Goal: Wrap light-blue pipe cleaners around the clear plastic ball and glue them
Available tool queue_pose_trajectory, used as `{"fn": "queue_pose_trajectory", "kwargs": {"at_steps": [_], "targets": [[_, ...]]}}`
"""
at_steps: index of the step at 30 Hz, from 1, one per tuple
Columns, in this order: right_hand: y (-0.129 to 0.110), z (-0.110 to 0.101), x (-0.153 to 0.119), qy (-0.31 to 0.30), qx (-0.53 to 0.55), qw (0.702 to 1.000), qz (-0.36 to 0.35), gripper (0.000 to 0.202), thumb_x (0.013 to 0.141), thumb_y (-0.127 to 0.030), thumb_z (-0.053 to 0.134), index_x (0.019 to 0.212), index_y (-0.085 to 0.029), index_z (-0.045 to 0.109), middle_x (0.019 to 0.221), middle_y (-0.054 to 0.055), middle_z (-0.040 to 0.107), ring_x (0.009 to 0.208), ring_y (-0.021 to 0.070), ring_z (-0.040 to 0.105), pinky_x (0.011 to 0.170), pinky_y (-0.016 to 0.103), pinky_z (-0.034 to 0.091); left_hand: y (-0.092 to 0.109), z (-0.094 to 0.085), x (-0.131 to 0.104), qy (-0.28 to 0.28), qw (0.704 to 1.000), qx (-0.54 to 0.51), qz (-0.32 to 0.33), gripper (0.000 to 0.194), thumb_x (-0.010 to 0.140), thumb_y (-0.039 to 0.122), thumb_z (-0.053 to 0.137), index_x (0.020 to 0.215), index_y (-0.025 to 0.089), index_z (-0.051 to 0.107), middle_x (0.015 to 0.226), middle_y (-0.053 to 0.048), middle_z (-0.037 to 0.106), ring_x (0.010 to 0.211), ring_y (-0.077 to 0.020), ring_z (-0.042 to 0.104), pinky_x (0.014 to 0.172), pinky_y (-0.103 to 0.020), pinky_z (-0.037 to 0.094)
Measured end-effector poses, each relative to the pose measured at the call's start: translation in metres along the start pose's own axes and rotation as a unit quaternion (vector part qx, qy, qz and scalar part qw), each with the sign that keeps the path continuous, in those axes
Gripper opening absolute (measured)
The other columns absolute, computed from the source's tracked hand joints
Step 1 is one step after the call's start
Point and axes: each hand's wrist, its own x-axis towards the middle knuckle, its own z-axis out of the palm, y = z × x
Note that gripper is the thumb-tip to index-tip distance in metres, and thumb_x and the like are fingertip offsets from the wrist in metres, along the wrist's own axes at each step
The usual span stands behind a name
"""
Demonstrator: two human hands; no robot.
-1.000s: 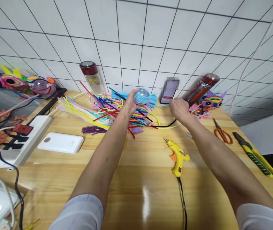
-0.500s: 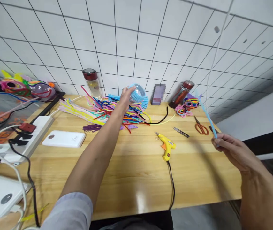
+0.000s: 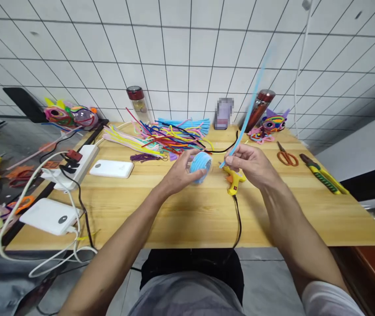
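In the middle of the head view, my left hand (image 3: 182, 173) is closed around a clear ball wrapped in light blue pipe cleaner (image 3: 199, 166), held above the table. Just right of it, my right hand (image 3: 251, 164) pinches a single blue pipe cleaner (image 3: 247, 115) near its lower end; the rest rises up and to the right, its tip blurred. A yellow hot glue gun (image 3: 235, 182) lies beneath and beside my right hand, its upper part partly hidden by that hand. Behind my hands is a pile of coloured pipe cleaners (image 3: 174, 139), with a blue bundle (image 3: 183, 126) at its back.
Scissors (image 3: 286, 157) and green-yellow pliers (image 3: 323, 175) lie at right. A decorated owl-like figure (image 3: 273, 125), a dark red flask (image 3: 260, 109) and a glass bottle (image 3: 138, 104) stand along the wall. At left are a power strip (image 3: 82, 164), a white power bank (image 3: 111, 168) and cables.
My left hand has brought the ball back from the pile toward me. My right hand has moved left with the blue pipe cleaner, close to the ball. The view has shifted, bringing pliers into sight.
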Motion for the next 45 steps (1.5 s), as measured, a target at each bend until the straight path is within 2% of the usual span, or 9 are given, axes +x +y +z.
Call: {"fn": "queue_pose_trajectory", "kwargs": {"at_steps": [3, 6, 9, 12, 17, 23, 26, 36, 45], "targets": [[0.019, 0.005, 0.003, -0.012, -0.024, 0.999, 0.018, 0.034, 0.072, -0.048, 0.094, 0.083, -0.022, 0.076, 0.065, -0.003, 0.064, 0.058, 0.0124, 0.051, 0.055, 0.027, 0.041, -0.012, 0.001, -0.012, -0.003, 0.999, 0.002, -0.032, 0.069, 0.083, 0.045, 0.085, 0.144, 0.025, 0.059, 0.155, -0.015, 0.062, 0.141, -0.0362, 0.063, 0.117, -0.053, 0.054], [0.032, 0.011, 0.002, -0.021, -0.049, 0.998, 0.023, 0.029, 0.076, -0.046, 0.092, 0.081, -0.022, 0.077, 0.073, -0.001, 0.066, 0.066, 0.0145, 0.057, 0.063, 0.03, 0.047, -0.024, 0.002, -0.017, -0.013, 0.999, -0.016, -0.044, 0.072, 0.084, 0.047, 0.085, 0.147, 0.025, 0.057, 0.159, -0.016, 0.06, 0.142, -0.0369, 0.063, 0.116, -0.054, 0.055], [0.039, 0.019, 0.0, -0.008, -0.049, 0.998, 0.031, 0.033, 0.076, -0.051, 0.093, 0.081, -0.022, 0.077, 0.078, 0.0, 0.068, 0.073, 0.0165, 0.061, 0.07, 0.032, 0.051, -0.034, 0.004, -0.021, -0.008, 0.998, -0.032, -0.045, 0.072, 0.086, 0.049, 0.084, 0.148, 0.024, 0.056, 0.159, -0.018, 0.059, 0.142, -0.0367, 0.063, 0.118, -0.054, 0.054], [0.043, 0.026, -0.001, 0.025, -0.043, 0.997, 0.065, 0.037, 0.077, -0.055, 0.092, 0.083, -0.022, 0.078, 0.071, -0.001, 0.065, 0.068, 0.0147, 0.056, 0.066, 0.031, 0.048, -0.039, 0.004, -0.024, 0.004, 0.998, -0.039, -0.045, 0.074, 0.087, 0.05, 0.085, 0.149, 0.024, 0.053, 0.162, -0.019, 0.056, 0.146, -0.0372, 0.06, 0.12, -0.055, 0.053], [0.049, 0.034, -0.001, 0.071, -0.011, 0.993, 0.096, 0.043, 0.068, -0.058, 0.097, 0.079, -0.021, 0.077, 0.071, -0.001, 0.067, 0.064, 0.0129, 0.052, 0.062, 0.03, 0.045, -0.035, 0.005, -0.026, -0.004, 0.997, -0.059, -0.044, 0.073, 0.09, 0.049, 0.082, 0.149, 0.023, 0.05, 0.161, -0.02, 0.056, 0.146, -0.038, 0.06, 0.114, -0.055, 0.058], [0.058, 0.035, -0.001, 0.047, -0.014, 0.992, 0.112, 0.038, 0.07, -0.055, 0.097, 0.083, -0.024, 0.08, 0.08, 0.002, 0.075, 0.075, 0.0183, 0.066, 0.071, 0.033, 0.053, -0.031, 0.009, -0.025, -0.02, 0.998, -0.054, -0.038, 0.068, 0.091, 0.046, 0.081, 0.147, 0.023, 0.052, 0.159, -0.02, 0.056, 0.146, -0.0373, 0.06, 0.117, -0.057, 0.056], [0.061, 0.035, -0.002, 0.048, -0.013, 0.992, 0.117, 0.036, 0.071, -0.054, 0.098, 0.085, -0.025, 0.081, 0.083, 0.002, 0.077, 0.077, 0.0191, 0.068, 0.073, 0.034, 0.055, -0.032, 0.01, -0.025, -0.023, 0.998, -0.051, -0.033, 0.066, 0.091, 0.044, 0.081, 0.147, 0.023, 0.052, 0.159, -0.019, 0.056, 0.146, -0.0363, 0.06, 0.118, -0.056, 0.056], [0.056, 0.037, 0.0, 0.063, -0.002, 0.991, 0.122, 0.038, 0.065, -0.054, 0.1, 0.078, -0.024, 0.08, 0.073, 0.0, 0.071, 0.066, 0.0149, 0.056, 0.067, 0.033, 0.052, -0.034, 0.008, -0.024, -0.023, 0.999, -0.029, -0.023, 0.068, 0.089, 0.043, 0.081, 0.148, 0.024, 0.053, 0.158, -0.018, 0.057, 0.146, -0.0356, 0.059, 0.123, -0.057, 0.051], [0.057, 0.036, 0.0, 0.065, -0.002, 0.99, 0.127, 0.037, 0.064, -0.052, 0.102, 0.08, -0.025, 0.082, 0.077, 0.0, 0.075, 0.069, 0.0152, 0.061, 0.07, 0.031, 0.053, -0.032, 0.009, -0.024, -0.021, 0.999, -0.023, -0.028, 0.069, 0.088, 0.043, 0.082, 0.148, 0.023, 0.055, 0.156, -0.019, 0.06, 0.144, -0.0367, 0.06, 0.122, -0.059, 0.051]]}}
